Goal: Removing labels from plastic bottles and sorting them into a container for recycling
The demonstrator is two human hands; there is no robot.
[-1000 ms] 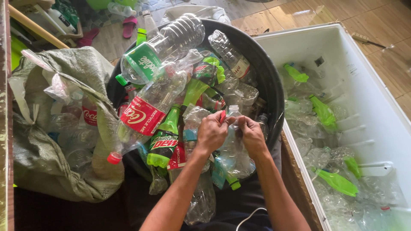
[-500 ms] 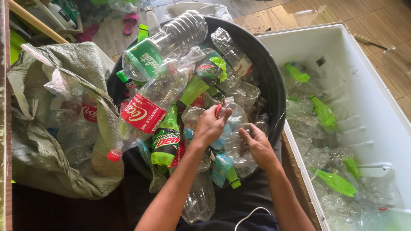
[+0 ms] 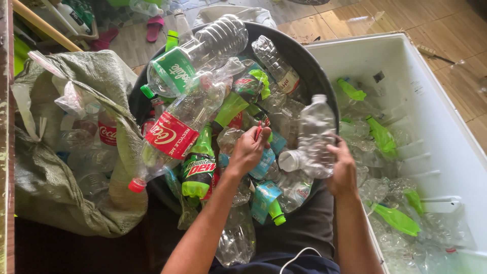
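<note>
Right hand gripping clear crumpled plastic bottle over round black tub; left hand pinching small red tool. Slippery grip, bottle could drop back into heap.

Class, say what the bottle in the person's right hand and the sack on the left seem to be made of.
Clear bottle: thin transparent plastic, ribbed and glossy, seemingly crumpled. Sack: apparently woven plastic, greyish-green, matte, creased, with a fine weave texture.
</note>
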